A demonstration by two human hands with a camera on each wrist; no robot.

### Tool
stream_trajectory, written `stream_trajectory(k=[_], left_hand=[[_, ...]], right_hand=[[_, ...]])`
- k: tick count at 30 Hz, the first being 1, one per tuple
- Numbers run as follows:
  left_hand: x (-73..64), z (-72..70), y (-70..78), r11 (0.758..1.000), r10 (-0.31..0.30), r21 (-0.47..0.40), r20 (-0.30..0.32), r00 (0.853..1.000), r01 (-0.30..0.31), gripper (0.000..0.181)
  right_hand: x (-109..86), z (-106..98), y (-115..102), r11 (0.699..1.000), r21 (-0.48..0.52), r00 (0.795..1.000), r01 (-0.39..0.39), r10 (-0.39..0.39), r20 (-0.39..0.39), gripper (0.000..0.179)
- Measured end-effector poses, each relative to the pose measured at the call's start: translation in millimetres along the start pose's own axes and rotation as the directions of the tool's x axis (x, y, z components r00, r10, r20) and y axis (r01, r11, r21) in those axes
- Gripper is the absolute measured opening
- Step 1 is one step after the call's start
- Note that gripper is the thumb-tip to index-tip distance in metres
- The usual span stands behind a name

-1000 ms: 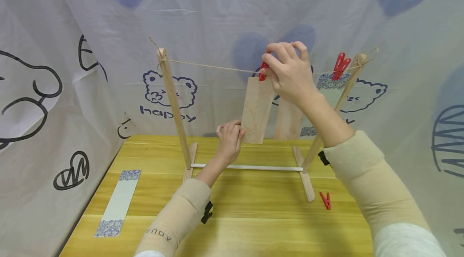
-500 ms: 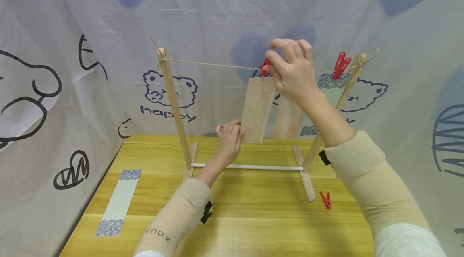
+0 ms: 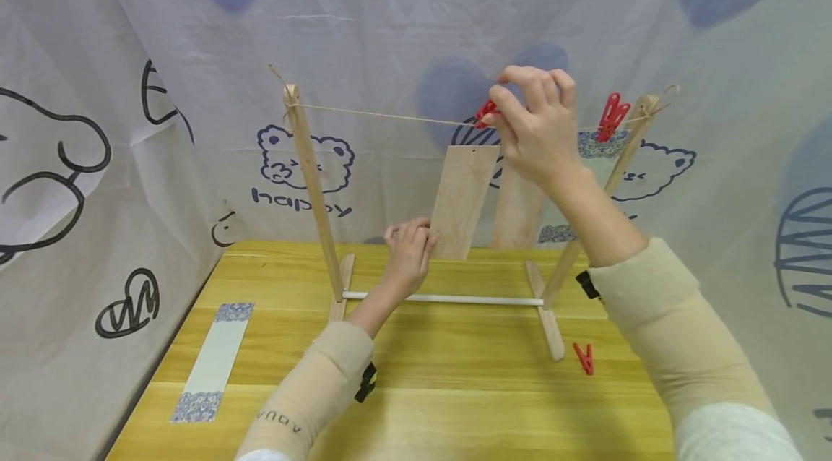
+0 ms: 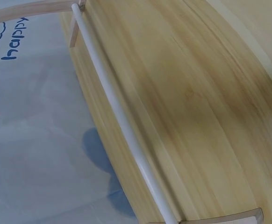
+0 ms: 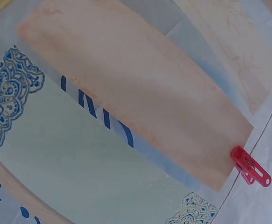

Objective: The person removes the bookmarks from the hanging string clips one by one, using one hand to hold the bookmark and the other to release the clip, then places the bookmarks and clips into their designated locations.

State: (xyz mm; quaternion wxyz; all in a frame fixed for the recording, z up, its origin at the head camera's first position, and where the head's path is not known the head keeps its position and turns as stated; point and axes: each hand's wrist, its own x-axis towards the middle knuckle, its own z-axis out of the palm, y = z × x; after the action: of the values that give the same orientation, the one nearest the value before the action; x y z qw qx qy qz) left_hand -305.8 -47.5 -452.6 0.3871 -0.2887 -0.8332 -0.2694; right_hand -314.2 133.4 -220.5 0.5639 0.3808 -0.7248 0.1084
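On the surface (image 3: 455, 389), the blue-ended strip (image 3: 214, 360) and loose red clip (image 3: 584, 359) lie as before. Beyond, the left grip (image 3: 409, 251) stays pinched on the lower left edge of the wooden strip (image 3: 463, 201), upright below the string (image 3: 377, 114). The right grip (image 3: 536, 125), clamped on the held clip (image 3: 485, 114), has shifted rightward; that clip, overlapping the wooden strip's top a second ago, is now apart from it.

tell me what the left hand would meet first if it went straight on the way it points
Beyond the pale card it holds, the left hand would probably meet the patterned backdrop cloth first, though depth is hard to judge from the head view.
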Motion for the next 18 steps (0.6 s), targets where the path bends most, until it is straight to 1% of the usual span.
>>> stream_trajectory(k=[6,10,18], left_hand=[[-3.9,-2.4,-2.3,1.0,-0.002,-0.012,-0.002,1.0,0.002,0.045],[-6.1,-4.6,-4.1,1.0,0.012,-0.015,-0.017,1.0,-0.012,0.043],[-11.9,-8.0,-7.9,0.999,0.031,0.019,-0.07,0.997,-0.029,0.043]], right_hand=[[-2.8,-0.5,0.4,1.0,-0.005,0.998,0.014,-0.014,-0.066,0.033],[-5.3,-0.8,0.5,1.0,-0.007,0.993,0.008,-0.009,-0.115,0.036],[-10.6,-7.9,0.9,0.999,-0.029,0.988,-0.031,0.027,-0.152,0.04]])
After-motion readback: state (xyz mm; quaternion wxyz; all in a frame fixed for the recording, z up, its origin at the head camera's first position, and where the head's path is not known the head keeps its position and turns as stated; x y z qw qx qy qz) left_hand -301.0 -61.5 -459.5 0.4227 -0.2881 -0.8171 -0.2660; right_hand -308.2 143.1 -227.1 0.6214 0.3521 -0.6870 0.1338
